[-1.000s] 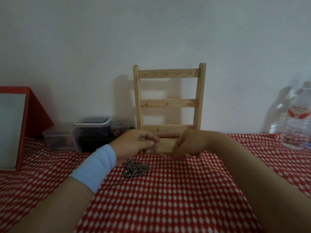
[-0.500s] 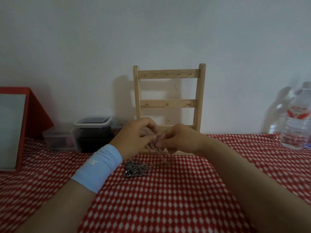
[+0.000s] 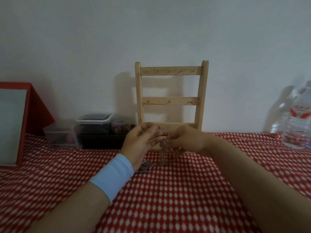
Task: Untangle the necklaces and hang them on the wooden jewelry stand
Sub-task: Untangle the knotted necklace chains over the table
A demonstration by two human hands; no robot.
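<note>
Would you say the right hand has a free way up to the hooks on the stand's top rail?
Probably yes: the top rail stands bare directly above the right hand, with nothing between, though that hand holds the chain.

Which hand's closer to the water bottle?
Right. The right hand is left of the water bottle; the left hand lies farther left, beyond it.

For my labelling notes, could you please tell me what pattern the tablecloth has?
The tablecloth is red with small white diamond-shaped spots, clearest in the head view.
</note>
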